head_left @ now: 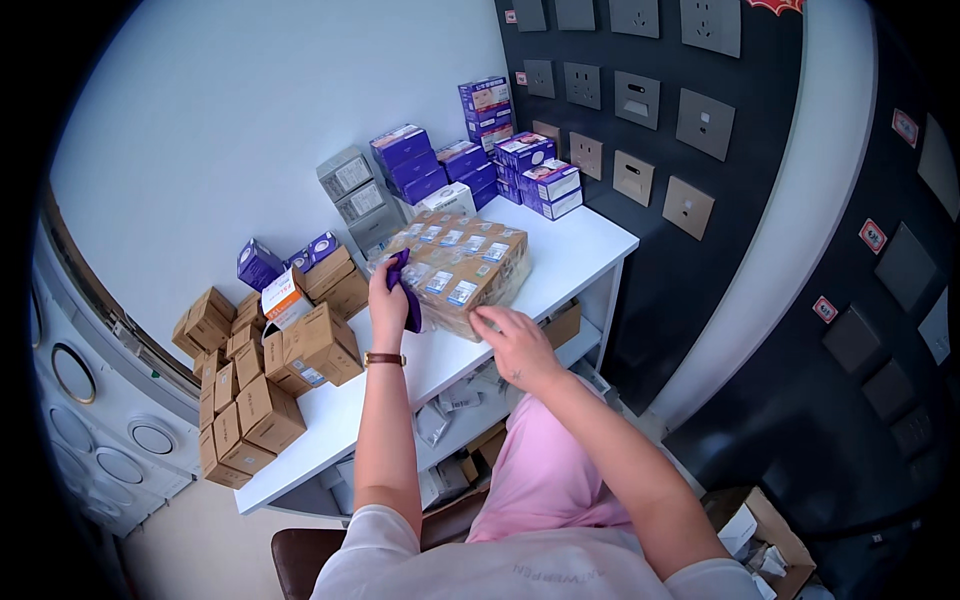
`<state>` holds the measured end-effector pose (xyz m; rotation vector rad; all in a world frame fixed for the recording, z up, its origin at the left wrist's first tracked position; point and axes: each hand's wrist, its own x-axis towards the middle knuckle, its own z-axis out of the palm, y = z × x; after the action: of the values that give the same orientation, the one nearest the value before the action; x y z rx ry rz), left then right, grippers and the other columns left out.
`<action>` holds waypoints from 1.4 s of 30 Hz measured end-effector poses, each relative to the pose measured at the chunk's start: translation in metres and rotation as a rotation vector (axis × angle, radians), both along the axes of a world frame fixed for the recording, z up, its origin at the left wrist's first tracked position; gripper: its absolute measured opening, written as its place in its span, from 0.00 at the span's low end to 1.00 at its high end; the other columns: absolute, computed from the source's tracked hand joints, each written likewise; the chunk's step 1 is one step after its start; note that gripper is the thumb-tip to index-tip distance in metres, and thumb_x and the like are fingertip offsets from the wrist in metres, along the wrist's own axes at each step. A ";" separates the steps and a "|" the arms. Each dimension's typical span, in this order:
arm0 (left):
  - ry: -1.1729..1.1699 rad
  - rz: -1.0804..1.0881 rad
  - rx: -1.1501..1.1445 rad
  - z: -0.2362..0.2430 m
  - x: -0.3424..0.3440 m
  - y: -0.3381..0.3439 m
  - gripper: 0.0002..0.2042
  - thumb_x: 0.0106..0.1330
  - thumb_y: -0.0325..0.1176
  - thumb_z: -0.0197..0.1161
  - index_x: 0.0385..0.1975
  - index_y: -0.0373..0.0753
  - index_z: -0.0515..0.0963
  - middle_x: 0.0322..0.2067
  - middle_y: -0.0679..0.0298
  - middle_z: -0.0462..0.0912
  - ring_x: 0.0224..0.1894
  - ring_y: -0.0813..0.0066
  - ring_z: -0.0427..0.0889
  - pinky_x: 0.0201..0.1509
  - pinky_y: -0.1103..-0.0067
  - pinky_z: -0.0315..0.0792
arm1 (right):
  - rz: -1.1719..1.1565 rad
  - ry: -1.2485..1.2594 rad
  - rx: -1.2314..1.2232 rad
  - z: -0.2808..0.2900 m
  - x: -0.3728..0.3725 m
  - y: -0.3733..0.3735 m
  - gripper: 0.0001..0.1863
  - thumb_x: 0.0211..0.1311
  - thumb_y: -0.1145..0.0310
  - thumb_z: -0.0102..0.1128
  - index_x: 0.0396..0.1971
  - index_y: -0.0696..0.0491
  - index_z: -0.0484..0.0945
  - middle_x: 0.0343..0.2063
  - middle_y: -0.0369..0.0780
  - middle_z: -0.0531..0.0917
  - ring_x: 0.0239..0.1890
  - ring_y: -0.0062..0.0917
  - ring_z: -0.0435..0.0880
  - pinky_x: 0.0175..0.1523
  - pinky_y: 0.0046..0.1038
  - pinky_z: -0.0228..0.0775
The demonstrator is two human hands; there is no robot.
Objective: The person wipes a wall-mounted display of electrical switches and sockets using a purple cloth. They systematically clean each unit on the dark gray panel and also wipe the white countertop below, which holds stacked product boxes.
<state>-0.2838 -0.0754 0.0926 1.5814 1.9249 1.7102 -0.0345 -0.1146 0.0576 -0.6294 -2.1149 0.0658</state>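
Note:
A block of small brown cartons (480,262), wrapped together in clear plastic with white-and-blue labels on top, rests on the white table. My left hand (386,305) is closed round a dark purple cloth (408,290) at the left side of this block. The cloth hangs down from my fingers against the cartons. My right hand (520,343) grips the block's near lower corner, fingertips bent onto the plastic. Its thumb is partly hidden, so how firmly it holds cannot be seen.
Brown boxes (268,412) crowd the left of the white table (395,385). Purple boxes (405,160) and grey boxes (350,175) stand at the back by the wall. A shelf below holds small packets. Dark panels with switches and sockets (705,125) rise on the right.

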 end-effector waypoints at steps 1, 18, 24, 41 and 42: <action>0.033 -0.051 -0.059 0.005 -0.016 0.011 0.21 0.59 0.16 0.45 0.51 0.37 0.76 0.48 0.52 0.80 0.52 0.59 0.78 0.58 0.74 0.68 | 0.110 -0.069 0.045 -0.002 -0.005 -0.001 0.28 0.51 0.81 0.53 0.56 0.56 0.74 0.55 0.43 0.74 0.58 0.37 0.73 0.62 0.36 0.65; 0.428 -0.081 0.104 0.016 0.081 -0.091 0.24 0.59 0.14 0.55 0.58 0.35 0.69 0.59 0.52 0.71 0.59 0.48 0.71 0.63 0.66 0.67 | -0.161 0.642 -0.625 -0.027 -0.025 0.118 0.30 0.70 0.54 0.51 0.63 0.59 0.62 0.56 0.48 0.71 0.58 0.41 0.71 0.62 0.36 0.63; 0.843 0.027 0.035 -0.003 0.103 -0.075 0.27 0.56 0.18 0.54 0.60 0.36 0.70 0.61 0.54 0.70 0.66 0.57 0.65 0.71 0.59 0.54 | -0.023 0.530 -0.478 -0.029 -0.011 0.096 0.16 0.69 0.61 0.53 0.44 0.59 0.78 0.40 0.45 0.80 0.44 0.38 0.80 0.49 0.33 0.70; 0.957 0.068 -0.061 0.005 0.079 -0.096 0.33 0.52 0.16 0.56 0.62 0.44 0.70 0.64 0.57 0.68 0.69 0.55 0.62 0.73 0.60 0.52 | -0.058 0.405 -0.461 -0.030 -0.012 0.095 0.14 0.67 0.64 0.49 0.37 0.57 0.81 0.38 0.42 0.83 0.44 0.41 0.79 0.61 0.37 0.66; 0.967 0.116 -0.066 0.005 0.072 -0.102 0.28 0.57 0.18 0.53 0.61 0.43 0.70 0.62 0.55 0.69 0.68 0.55 0.63 0.73 0.59 0.53 | -0.061 0.374 -0.445 -0.030 -0.012 0.095 0.14 0.67 0.63 0.49 0.37 0.57 0.81 0.38 0.41 0.83 0.43 0.41 0.80 0.62 0.37 0.65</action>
<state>-0.2118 -0.1770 0.0979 2.6016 2.4128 0.9077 -0.0465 -0.0193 0.0273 -0.8657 -1.7224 0.5877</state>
